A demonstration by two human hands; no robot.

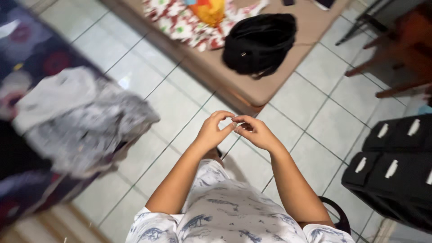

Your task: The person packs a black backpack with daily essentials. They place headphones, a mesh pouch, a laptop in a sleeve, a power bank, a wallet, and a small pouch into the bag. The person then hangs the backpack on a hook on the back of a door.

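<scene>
Both hands up in front of me over the tiled floor (180, 103), fingertips meeting. Left hand (211, 131) curled narrow, thumb and forefinger pinched; right hand (255, 131) the same, fingers bent toward the left. Whatever sits between the tips is too small to make out, so I can't tell if I'm holding anything.

Surroundings: crumpled grey clothes (81, 117) on the dark patterned bedding (27, 49) at the left edge; black bag (258, 42) near the corner of the tan mattress (270, 85) ahead; black drawer unit (396, 166) to the right.

Risk, as I judge it: anything tiny in this pinch has no support below. One slip and it drops to the tiles, likely rolling under the mattress corner or into the clothes.
</scene>
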